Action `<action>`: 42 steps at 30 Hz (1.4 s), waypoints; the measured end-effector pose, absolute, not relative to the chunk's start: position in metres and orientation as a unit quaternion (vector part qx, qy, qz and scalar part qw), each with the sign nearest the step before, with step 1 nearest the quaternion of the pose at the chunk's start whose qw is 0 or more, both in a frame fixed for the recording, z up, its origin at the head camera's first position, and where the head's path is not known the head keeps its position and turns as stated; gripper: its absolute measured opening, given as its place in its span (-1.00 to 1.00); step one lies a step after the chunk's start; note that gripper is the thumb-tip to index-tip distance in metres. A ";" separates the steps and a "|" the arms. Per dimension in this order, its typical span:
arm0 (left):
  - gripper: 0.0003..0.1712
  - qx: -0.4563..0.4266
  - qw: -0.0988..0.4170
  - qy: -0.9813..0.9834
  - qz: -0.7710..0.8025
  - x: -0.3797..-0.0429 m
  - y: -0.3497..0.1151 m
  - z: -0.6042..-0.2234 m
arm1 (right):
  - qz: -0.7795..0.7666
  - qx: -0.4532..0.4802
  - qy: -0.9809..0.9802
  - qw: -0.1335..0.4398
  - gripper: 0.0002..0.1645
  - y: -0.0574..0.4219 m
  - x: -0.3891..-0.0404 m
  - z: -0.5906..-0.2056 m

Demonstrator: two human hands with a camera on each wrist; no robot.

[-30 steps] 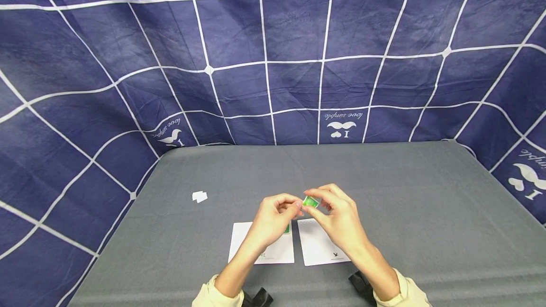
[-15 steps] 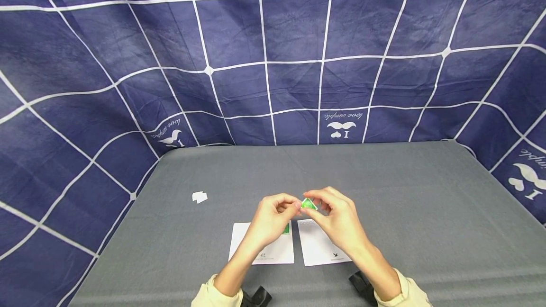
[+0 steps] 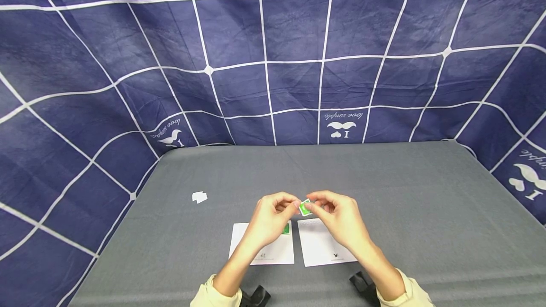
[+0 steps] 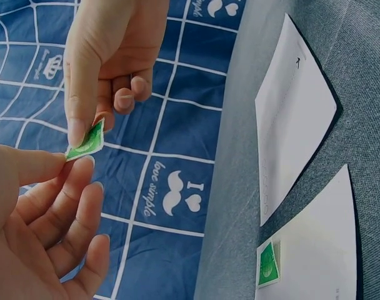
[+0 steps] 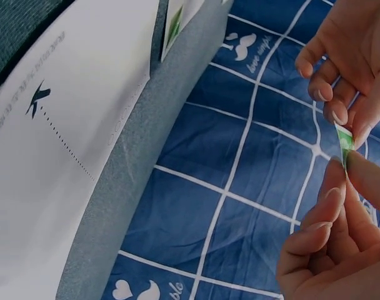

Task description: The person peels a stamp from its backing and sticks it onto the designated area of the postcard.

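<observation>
A small green postage stamp [image 3: 305, 207] with a white border is held up between both hands, above the table. My left hand [image 3: 270, 219] pinches it by one edge between thumb and forefinger, the other fingers loosely bent, as the left wrist view shows. From the other side my right hand [image 3: 341, 214] grips the stamp with thumb and fingertips. Below lie two white envelopes side by side: the left envelope [image 3: 273, 250] carries another green stamp [image 4: 269, 265] at its upper right corner, and the right envelope [image 3: 326, 248] has a small dark bird print. Forearms and hands partly cover both envelopes.
Small white paper pieces [image 3: 199, 197] lie overlapping on the grey tabletop [image 3: 384, 174], toward the left. A dark blue cloth [image 3: 294, 84] with white grid lines hangs behind the table and at its sides. Black wrist gear [image 3: 256, 296] sits below the left forearm.
Between the fingers, the stamp has turned and shifted slightly left. My right hand has moved a little, its thumb now further over the stamp; my left hand stays nearly still.
</observation>
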State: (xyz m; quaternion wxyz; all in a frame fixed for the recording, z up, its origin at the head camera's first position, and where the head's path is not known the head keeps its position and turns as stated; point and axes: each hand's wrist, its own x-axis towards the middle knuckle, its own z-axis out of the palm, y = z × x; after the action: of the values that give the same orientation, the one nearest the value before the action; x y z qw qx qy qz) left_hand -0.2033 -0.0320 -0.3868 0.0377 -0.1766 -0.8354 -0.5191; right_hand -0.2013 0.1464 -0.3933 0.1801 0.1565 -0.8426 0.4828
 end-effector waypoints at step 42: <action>-0.88 -0.193 0.063 -0.824 -0.529 -0.203 -0.034 -0.384 | 0.535 0.153 -0.829 0.045 -0.89 0.149 -0.198 -0.386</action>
State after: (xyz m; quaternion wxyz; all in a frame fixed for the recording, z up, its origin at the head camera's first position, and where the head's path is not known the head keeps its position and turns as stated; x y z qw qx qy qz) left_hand -0.2032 -0.0337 -0.3839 0.0633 -0.1931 -0.8242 -0.5286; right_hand -0.1978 0.1490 -0.3861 0.0447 0.1534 -0.8294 0.5352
